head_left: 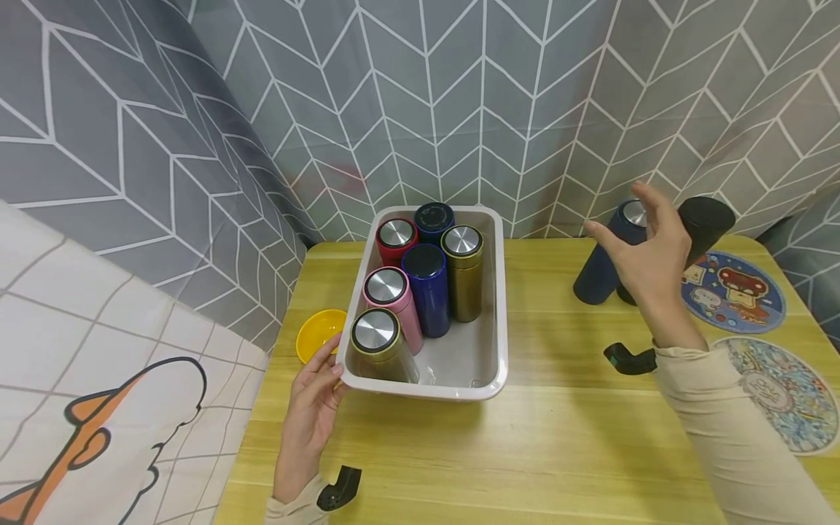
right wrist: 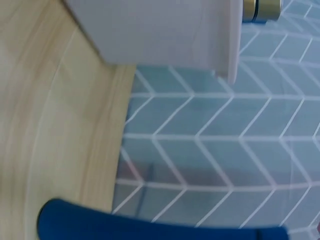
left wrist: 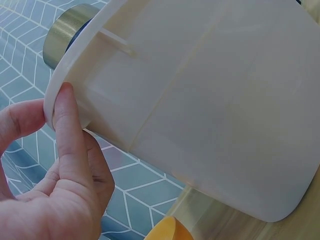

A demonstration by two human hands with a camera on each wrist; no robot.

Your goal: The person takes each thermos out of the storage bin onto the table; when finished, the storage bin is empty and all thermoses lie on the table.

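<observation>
My left hand (head_left: 313,408) pinches the rim of a white plastic bin (head_left: 496,321) at its near left corner, thumb and finger on either side of the edge in the left wrist view. Several thermos bottles stand inside: a red one (head_left: 397,251), a pink one (head_left: 408,321), a blue one (head_left: 429,299), a dark-lidded one (head_left: 434,219), a gold one (head_left: 466,284) and a paler gold one (head_left: 394,361). To the right, my right hand (head_left: 650,255) is raised with thumb and fingers spread, overlapping a dark blue thermos (head_left: 599,273) and a black thermos (head_left: 698,237).
A yellow bowl (head_left: 318,332) sits left of the bin, beside my left hand. Two round patterned mats, one blue (head_left: 768,284) and one pale (head_left: 800,408), lie at the table's right. Patterned cloth (head_left: 459,109) hangs along the back edge of the wooden table (head_left: 538,452).
</observation>
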